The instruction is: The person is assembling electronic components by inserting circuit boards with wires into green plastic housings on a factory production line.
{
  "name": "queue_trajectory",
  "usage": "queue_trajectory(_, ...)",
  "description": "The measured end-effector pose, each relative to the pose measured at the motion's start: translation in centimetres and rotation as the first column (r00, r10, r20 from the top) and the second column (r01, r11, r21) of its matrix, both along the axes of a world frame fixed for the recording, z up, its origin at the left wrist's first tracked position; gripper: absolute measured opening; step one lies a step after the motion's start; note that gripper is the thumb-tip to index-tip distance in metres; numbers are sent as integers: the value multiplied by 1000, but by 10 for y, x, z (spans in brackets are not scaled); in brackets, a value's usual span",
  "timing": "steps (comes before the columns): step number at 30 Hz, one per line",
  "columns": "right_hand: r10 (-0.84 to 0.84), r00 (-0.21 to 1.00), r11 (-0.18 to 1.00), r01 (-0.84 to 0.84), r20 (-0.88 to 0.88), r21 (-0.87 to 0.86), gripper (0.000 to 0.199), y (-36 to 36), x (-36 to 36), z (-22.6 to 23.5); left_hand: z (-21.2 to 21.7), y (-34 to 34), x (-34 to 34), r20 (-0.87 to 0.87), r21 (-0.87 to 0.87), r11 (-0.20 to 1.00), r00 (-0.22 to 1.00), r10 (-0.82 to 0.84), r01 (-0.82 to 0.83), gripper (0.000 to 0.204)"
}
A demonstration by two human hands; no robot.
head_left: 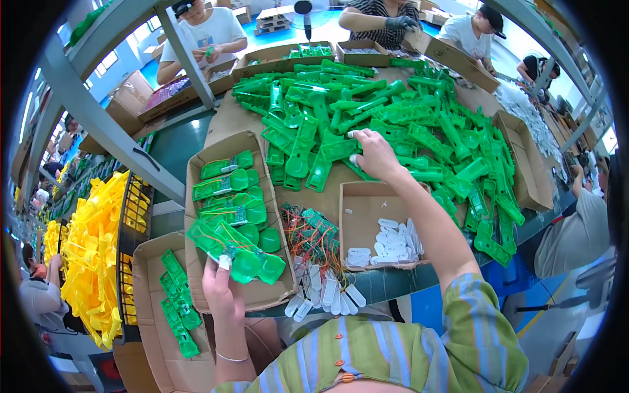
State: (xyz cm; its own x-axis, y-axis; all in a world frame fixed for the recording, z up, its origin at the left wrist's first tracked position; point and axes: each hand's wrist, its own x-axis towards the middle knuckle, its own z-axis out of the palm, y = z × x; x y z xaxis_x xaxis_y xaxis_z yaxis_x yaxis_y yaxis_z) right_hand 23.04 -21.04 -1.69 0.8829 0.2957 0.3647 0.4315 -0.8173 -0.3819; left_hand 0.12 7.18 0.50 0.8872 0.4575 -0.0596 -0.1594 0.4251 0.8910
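Note:
My left hand (224,288), a white cover on its thumb, grips green plastic shells fitted with a circuit board and thin wires (230,251). It holds them over a cardboard tray (194,171) of similar wired shells. Farther off, my right hand (377,154) reaches into a big heap of green shells (386,111). White covers sit on its thumb and fingertip, which close around the end of a green shell (338,150). Between the trays lies a tangle of wired circuit boards (312,230), white oblong pieces (335,300) hanging at its near edge.
A cardboard box (342,196) holds loose white oval pieces (393,242). At left, another box (145,288) carries green parts (178,301), beside a black crate of yellow parts (95,255). A grey metal post (105,124) slants across the left. Co-workers sit beyond the table.

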Motion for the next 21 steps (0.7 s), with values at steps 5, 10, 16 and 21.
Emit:
queue_trajectory(5, 30, 1000, 964, -28, 1, -265, 46, 15, 33, -27, -17, 16, -37, -380, 563, 749, 914, -140, 348, 16)
queue_trajectory(10, 150, 987, 980, -140, 63, -138, 53, 33, 23, -5, 11, 7, -27, -47, 982, -174, 992, 120, 67, 53)
queue_trajectory(16, 390, 910, 726, -209, -142, 655, 50, 33, -10, 65, 11, 3, -6, -429, 888, -237, 896, -115, 395, 75)
queue_trajectory(21, 697, 681, 420, -136, -223, 897, 50, 15, -52, 72, 38, -12, -15, -61, 992, 106, 996, -71, 69, 46)
